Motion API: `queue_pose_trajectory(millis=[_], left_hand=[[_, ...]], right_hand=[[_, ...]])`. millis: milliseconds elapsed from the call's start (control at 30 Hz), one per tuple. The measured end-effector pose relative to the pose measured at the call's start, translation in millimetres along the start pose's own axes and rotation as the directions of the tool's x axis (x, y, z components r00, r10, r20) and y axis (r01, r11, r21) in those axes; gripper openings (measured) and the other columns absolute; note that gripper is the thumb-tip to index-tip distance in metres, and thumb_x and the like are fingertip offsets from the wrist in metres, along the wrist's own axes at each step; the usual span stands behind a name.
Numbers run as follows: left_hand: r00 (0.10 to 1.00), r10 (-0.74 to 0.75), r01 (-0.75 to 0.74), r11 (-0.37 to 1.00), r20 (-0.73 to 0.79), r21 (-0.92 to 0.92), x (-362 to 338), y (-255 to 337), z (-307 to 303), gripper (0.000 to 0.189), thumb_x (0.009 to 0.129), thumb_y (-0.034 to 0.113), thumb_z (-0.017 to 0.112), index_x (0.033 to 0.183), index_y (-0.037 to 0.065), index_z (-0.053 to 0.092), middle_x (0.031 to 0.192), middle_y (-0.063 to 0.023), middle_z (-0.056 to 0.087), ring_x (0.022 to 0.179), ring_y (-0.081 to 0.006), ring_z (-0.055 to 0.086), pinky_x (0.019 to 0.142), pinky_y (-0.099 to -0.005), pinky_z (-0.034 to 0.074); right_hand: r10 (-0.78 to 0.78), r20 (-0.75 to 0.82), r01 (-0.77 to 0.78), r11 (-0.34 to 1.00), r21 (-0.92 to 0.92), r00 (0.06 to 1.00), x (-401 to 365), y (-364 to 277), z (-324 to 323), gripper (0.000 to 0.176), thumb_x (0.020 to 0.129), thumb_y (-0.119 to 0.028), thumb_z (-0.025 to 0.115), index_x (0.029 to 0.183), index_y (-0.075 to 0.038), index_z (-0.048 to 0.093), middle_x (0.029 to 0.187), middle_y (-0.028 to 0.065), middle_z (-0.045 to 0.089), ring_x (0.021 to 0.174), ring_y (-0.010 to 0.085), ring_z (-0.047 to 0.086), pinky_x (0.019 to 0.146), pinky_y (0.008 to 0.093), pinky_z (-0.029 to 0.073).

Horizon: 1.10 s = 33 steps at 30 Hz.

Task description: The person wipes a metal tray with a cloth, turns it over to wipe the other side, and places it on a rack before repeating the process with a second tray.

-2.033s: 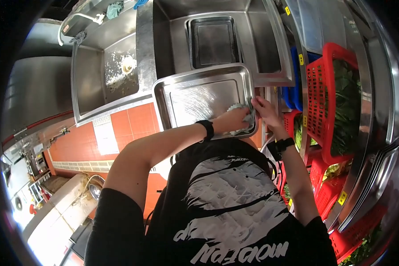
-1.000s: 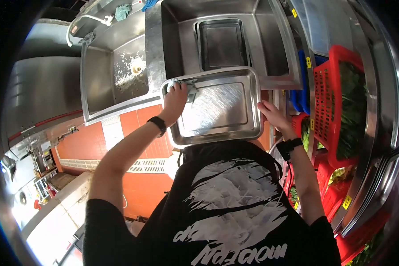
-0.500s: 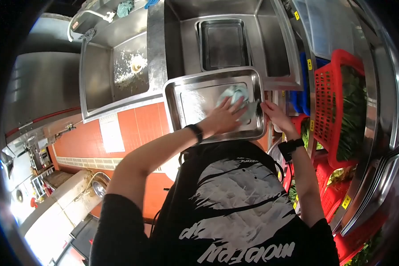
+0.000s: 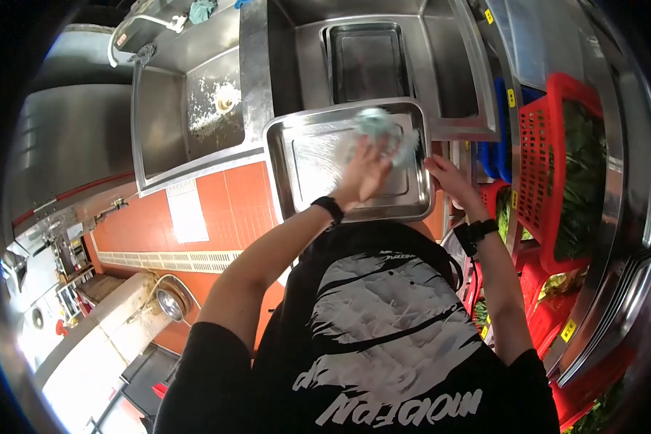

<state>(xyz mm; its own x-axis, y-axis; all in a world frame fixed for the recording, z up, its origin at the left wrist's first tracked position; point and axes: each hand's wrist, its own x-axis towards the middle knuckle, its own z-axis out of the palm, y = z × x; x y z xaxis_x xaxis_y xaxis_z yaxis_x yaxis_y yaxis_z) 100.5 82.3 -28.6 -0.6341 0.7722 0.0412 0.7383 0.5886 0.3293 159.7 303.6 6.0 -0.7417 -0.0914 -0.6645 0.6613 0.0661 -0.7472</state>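
A rectangular metal tray (image 4: 289, 170) lies tilted across the front rim of the sink, close to my body. Inside it, my left hand (image 4: 369, 170) presses on a pale green cloth (image 4: 375, 123), both smeared by motion. The cloth bunches beyond my fingertips and spreads to their right. At the tray's right rim, my right hand (image 4: 447, 176) grips the edge with bent fingers; its underside is hidden.
Another tray (image 4: 369, 61) lies in the sink basin behind. A left basin (image 4: 213, 116) holds white scraps around its drain. A faucet (image 4: 148, 25) is at the upper left. Red baskets (image 4: 557, 173) of leafy greens stand on the right.
My left hand and the cloth have moved toward the far side of the tray, with the hand slightly further left. My right hand remains at the right rim.
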Motion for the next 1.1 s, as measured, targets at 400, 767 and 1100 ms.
queue_pose_trajectory(millis=[400,767,1100], left_hand=[[0.938,-0.138,0.017,0.934,0.317,0.357,-100,-82,-73,0.059,0.073,0.006,0.055,0.130,-0.003,0.040,0.141,-0.0178,0.027,0.127,-0.0386,0.030,0.108,-0.0453,0.022],[0.841,0.422,-0.359,0.903,0.339,-0.234,-16,12,-48,0.058,0.072,0.009,0.064,0.126,0.027,0.049,0.141,0.0031,0.036,0.138,-0.0256,0.014,0.114,-0.0472,0.012],[0.923,-0.251,0.144,0.929,0.291,0.342,-105,-64,-79,0.073,0.075,0.012,0.059,0.139,0.003,0.025,0.139,-0.0221,0.030,0.127,-0.0444,0.028,0.108,-0.0529,0.016]], right_hand=[[-0.012,0.000,0.012,0.999,0.036,1.000,-7,-18,-2,0.025,0.095,-0.033,0.047,0.092,-0.010,0.055,0.068,-0.0080,0.043,0.057,0.0012,0.039,0.051,0.0182,0.032],[-0.099,0.048,0.103,0.991,-0.088,0.994,17,6,-17,0.035,0.095,-0.036,0.044,0.105,-0.005,0.056,0.076,-0.0055,0.053,0.061,0.0032,0.048,0.053,0.0199,0.041],[-0.025,0.075,0.024,0.999,0.021,0.997,8,-4,-12,0.038,0.095,-0.037,0.045,0.111,-0.004,0.055,0.082,-0.0028,0.057,0.070,0.0039,0.054,0.060,0.0219,0.047]])
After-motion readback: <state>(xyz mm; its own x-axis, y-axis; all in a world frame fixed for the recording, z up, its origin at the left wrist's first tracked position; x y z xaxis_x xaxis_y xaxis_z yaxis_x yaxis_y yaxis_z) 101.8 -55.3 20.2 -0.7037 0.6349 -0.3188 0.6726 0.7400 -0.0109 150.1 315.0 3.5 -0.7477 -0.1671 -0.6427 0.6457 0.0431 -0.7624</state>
